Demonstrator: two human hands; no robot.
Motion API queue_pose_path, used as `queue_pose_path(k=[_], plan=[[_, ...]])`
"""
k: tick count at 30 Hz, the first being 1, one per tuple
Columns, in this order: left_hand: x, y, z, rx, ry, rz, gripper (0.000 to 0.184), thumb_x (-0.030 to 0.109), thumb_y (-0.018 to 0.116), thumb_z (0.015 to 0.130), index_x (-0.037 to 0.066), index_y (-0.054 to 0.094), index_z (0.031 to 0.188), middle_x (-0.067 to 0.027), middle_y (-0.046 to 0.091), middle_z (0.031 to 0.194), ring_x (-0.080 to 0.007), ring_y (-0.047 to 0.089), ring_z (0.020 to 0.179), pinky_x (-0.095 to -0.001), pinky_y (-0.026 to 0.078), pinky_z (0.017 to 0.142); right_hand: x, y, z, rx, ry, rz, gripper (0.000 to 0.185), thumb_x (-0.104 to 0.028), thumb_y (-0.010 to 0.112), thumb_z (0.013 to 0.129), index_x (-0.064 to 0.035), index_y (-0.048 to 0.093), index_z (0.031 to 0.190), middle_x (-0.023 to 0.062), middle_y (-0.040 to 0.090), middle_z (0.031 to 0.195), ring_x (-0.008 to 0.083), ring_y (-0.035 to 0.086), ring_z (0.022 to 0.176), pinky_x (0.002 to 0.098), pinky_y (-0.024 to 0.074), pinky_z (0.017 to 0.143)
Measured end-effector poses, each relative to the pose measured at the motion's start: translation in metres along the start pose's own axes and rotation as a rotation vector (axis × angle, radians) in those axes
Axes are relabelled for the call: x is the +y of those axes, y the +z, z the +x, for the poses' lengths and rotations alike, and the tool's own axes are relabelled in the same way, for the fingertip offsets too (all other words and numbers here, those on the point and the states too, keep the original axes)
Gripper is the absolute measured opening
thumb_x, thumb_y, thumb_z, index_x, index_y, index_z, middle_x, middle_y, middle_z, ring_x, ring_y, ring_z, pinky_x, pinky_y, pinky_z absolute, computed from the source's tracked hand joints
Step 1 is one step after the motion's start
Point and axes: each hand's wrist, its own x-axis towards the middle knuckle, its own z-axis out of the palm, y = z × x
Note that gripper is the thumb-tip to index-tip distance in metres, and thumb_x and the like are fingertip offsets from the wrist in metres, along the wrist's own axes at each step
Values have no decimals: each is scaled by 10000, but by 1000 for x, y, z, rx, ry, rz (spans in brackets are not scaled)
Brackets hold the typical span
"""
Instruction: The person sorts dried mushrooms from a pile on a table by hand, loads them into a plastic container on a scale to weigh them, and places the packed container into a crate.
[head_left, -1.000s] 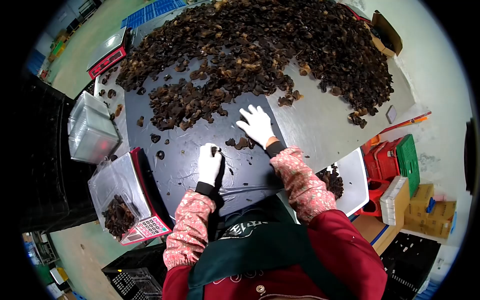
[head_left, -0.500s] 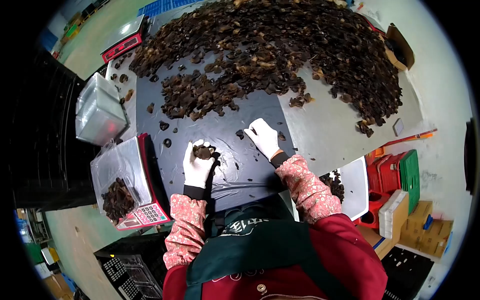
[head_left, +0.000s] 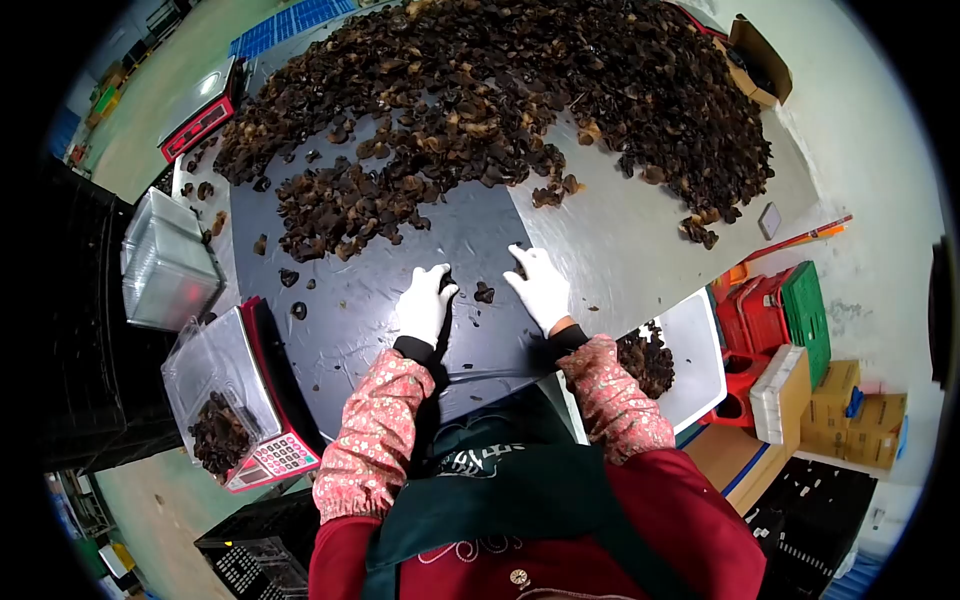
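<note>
The gloved left hand (head_left: pixel 424 305) is half curled and the right hand (head_left: pixel 543 288) loosely bent, dark bits showing at both sets of fingertips; whether either grips I cannot tell. Between them, a dark piece (head_left: pixel 484 292) lies on the grey sheet (head_left: pixel 380 290).

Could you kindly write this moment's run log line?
left hand: by dark piece, grip unclear | right hand: by another piece, grip unclear | between hands: loose piece | beyond: dark heap
</note>
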Motion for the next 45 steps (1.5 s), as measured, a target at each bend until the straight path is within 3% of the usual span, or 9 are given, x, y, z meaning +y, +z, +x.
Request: queue_pose_path(k=[5, 11, 18, 22, 30, 33, 38, 42, 45], plan=[[-25, 14, 6, 156, 122, -233, 205, 215, 688, 866, 79, 570, 964, -154, 563, 952, -376, 622, 787, -432, 509, 720, 14, 3, 12, -66, 34, 81, 129, -241, 649, 862, -115, 641, 891, 98, 625, 953, 304, 651, 877, 385, 520, 779], [-51, -87, -62, 74, -272, -1213, 204, 62, 563, 930, 43, 585, 1133, -22, 597, 746, -54, 477, 505, -204, 368, 447, -34, -20, 1, -307, -123, 130, 321, -239, 627, 868, -179, 646, 1183, 109, 643, 992, 325, 654, 876, 405, 524, 788], [-102, -79, -103, 113, -382, -920, 170, 115, 639, 914, 58, 678, 1069, 42, 620, 750, -19, 459, 527, -192, 346, 476, -29, 2, 0, -361, -103, 112, 200, -244, 631, 830, -187, 632, 1021, 98, 662, 969, 352, 643, 917, 436, 514, 804], [-96, -75, -118, 162, -250, -388, 342, 253, 727, 842, 68, 675, 1124, -156, 676, 1058, -283, 669, 959, -354, 513, 860, -59, -18, -3, -546, 246, 906, 131, -59, 636, 869, -88, 600, 991, -33, 565, 712, 38, 519, 578, 205, 398, 486], [-80, -30, -129, 150, -14, 93, 249, 254, 658, 869, 153, 603, 1090, -118, 594, 1035, -322, 666, 767, -418, 535, 616, -144, 26, -20, -670, -16, 815, 146, -61, 642, 876, -88, 599, 1013, -51, 538, 776, 32, 487, 622, 203, 391, 531], [-80, -25, -130, 207, 39, 97, 134, 165, 610, 878, 129, 566, 999, -134, 584, 954, -357, 641, 719, -456, 522, 610, -162, 50, -20, -521, -310, 440, 180, -153, 664, 831, -85, 617, 990, 50, 624, 853, 179, 621, 769, 300, 501, 706], [-74, -70, -170, 392, -122, -398, 151, 159, 686, 872, 61, 646, 980, -130, 659, 915, -283, 664, 804, -361, 521, 727, -191, 74, -34, -500, -514, 193, 239, -244, 727, 818, -128, 632, 1004, 65, 611, 1012, 273, 646, 916, 362, 520, 781], [-78, -142, -209, 558, -237, -573, 131, 86, 697, 872, 38, 671, 991, -50, 664, 909, -115, 590, 772, -266, 483, 725, -216, 78, -52, -537, -730, 39, 470, -300, 671, 868, -219, 581, 1322, 156, 570, 1154, 320, 653, 961, 419, 542, 753], [-107, -196, -231, 813, -291, -461, 148, 44, 662, 884, 33, 665, 1031, -25, 628, 939, -98, 565, 842, -236, 457, 764, -220, 89, -57, -523, -789, -159, 178, -226, 661, 849, -151, 652, 1010, 98, 598, 1027, 296, 642, 857, 404, 532, 683]])
